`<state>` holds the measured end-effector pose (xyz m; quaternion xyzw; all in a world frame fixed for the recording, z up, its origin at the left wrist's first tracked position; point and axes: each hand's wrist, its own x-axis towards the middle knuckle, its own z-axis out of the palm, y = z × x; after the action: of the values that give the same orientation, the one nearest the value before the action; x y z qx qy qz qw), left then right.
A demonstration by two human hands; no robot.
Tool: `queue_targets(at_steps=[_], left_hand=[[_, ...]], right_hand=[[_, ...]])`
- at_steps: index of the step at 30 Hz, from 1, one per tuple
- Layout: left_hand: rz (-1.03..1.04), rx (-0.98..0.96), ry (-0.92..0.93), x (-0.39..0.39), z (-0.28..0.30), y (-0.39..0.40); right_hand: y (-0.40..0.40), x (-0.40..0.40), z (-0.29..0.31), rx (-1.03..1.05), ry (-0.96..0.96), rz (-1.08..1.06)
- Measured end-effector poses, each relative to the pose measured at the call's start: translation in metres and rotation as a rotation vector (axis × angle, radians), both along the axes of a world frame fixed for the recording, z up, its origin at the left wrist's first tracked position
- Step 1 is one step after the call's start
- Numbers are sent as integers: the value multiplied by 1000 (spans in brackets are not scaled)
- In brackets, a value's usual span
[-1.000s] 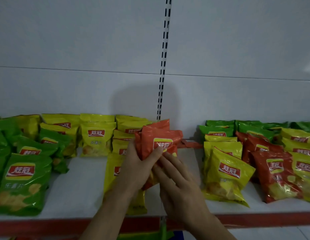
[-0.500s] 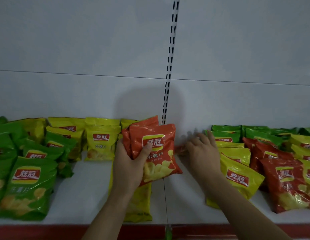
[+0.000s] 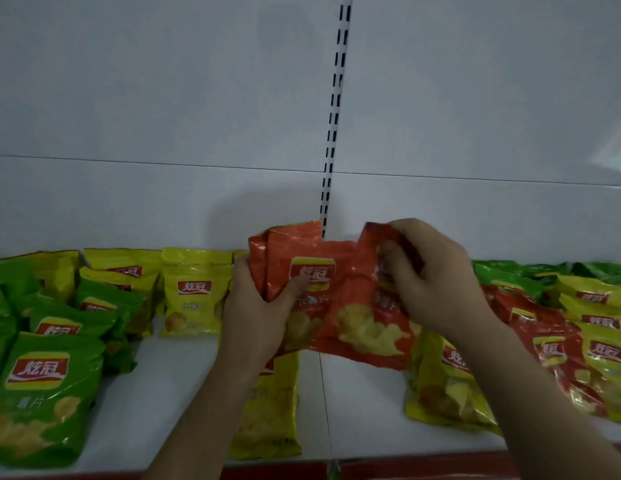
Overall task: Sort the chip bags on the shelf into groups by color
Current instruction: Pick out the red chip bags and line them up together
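Presently, item one: a stack of orange chip bags [image 3: 295, 271], which the left hand [image 3: 264, 320] is gripping from the left edge, fingers curled behind and thumb pressing across the front just below the logo. The logo is showing as a red panel on yellow with white characters "炫冠"; below the thumb, further white characters are partly reading "薯片". At least two bags are sitting in this grip, their top seams fanning above the thumb.

Item two: another orange bag [image 3: 368, 327], overlapping the stack on its right. The right hand [image 3: 437, 282] is pinching its upper corner, fingers bent and clamped on the crumpled foil, wrist angling down toward the lower right. A printed picture of yellow crisps is lying just below these fingers. Both forearms are rising from the bottom edge, holding the bags above the white shelf [image 3: 170, 382], in front of its back panel.

Item three: yellow bags [image 3: 194, 296] left of the left-hand fingers, standing at the back, same "炫冠" logo legible. One more yellow bag [image 3: 271, 410] is lying under the left wrist.

Item four: green bags [image 3: 45, 389] further left, nearest one showing the logo and "薯片".

Item five: mixed bags right of the right-hand fingers, comprising a yellow front bag [image 3: 444, 389], orange-red bags [image 3: 551, 348] and green ones at the back [image 3: 503, 275]; their smaller print is too blurred to read.
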<state>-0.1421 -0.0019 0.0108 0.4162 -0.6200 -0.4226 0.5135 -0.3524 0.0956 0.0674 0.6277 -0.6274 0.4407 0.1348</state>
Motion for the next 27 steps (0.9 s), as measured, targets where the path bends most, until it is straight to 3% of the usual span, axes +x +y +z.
queue_targets(at_steps=[10,14,18,23,27], left_hand=[[-534,354,195,-21,-11,36],[-586,334,186,-31,-17,45],[-552,322,269,-50,-22,57],[-587,305,300,-79,-20,86],[-642,325,270,-112,-19,123]], right_hand=[[1,21,-42,-131,232,-231],[20,17,-45,-172,-18,-315],[68,11,-55,-276,-101,-398],[136,18,-83,40,-350,-293],[175,6,-97,23,-609,-263]])
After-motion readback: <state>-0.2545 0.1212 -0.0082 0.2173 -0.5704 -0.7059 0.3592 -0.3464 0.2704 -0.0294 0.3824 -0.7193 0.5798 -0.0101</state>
